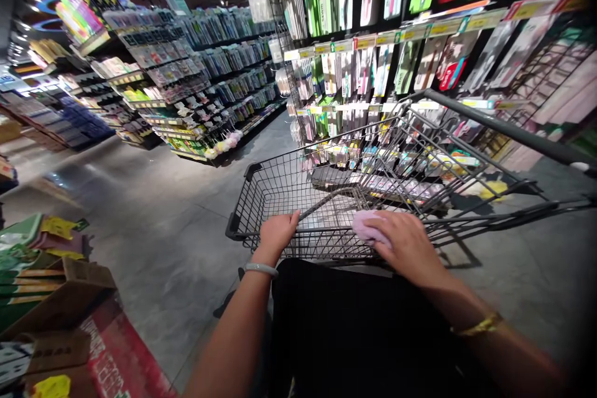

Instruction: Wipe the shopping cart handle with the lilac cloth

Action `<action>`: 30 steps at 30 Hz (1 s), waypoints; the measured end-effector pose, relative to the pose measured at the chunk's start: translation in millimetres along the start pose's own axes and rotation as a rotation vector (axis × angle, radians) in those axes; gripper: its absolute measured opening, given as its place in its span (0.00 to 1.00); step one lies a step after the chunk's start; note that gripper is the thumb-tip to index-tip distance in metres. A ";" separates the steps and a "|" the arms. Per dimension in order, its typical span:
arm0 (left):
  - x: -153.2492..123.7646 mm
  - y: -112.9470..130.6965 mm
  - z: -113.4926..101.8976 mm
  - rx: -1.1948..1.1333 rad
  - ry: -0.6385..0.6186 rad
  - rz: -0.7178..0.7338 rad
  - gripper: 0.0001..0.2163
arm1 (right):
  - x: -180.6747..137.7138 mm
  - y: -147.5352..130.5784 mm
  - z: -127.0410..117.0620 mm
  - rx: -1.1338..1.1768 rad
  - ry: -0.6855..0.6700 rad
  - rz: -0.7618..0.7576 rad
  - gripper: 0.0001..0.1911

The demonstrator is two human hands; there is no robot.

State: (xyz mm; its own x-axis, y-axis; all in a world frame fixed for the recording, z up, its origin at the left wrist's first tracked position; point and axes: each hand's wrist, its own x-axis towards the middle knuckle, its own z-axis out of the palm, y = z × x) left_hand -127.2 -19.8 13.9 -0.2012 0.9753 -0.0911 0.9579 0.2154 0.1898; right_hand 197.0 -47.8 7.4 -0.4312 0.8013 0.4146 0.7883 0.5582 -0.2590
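A black wire shopping cart [261, 196] stands in front of me in a store aisle. My left hand [276, 233] is closed over the cart's near rim, a pale bracelet on its wrist. My right hand [408, 245] rests on the same rim further right, fingers curled over a small pink item [366, 227] that I cannot name. A gold bracelet sits on my right wrist. Some flat packages lie in the cart's far end.
Shelves of hanging packaged goods [373, 68] rise close on the right. Another shelving unit [186, 87] stands across the grey floor [153, 217] ahead to the left. Cardboard boxes with goods [56, 298] sit at the lower left.
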 end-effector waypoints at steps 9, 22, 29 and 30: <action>10.7 2.2 -9.4 -0.115 -0.341 -0.027 0.35 | -13.1 16.4 13.7 -0.094 0.287 0.064 0.17; 12.5 2.2 -5.7 -0.078 -0.360 -0.044 0.35 | -85.3 61.5 80.0 -0.193 0.143 -0.154 0.17; 11.2 1.7 -6.9 -0.096 -0.382 -0.034 0.36 | -66.2 49.0 83.5 -0.169 0.163 -0.204 0.18; 11.1 1.5 -7.1 -0.095 -0.381 -0.034 0.35 | -62.5 48.0 82.8 -0.174 0.166 -0.193 0.17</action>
State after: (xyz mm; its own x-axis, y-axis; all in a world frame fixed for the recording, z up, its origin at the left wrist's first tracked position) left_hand -129.4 -8.3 20.2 -0.1254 0.8833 -0.4518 0.9252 0.2685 0.2682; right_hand 225.4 -53.3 -103.1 -0.5136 0.6301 0.5824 0.7684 0.6399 -0.0147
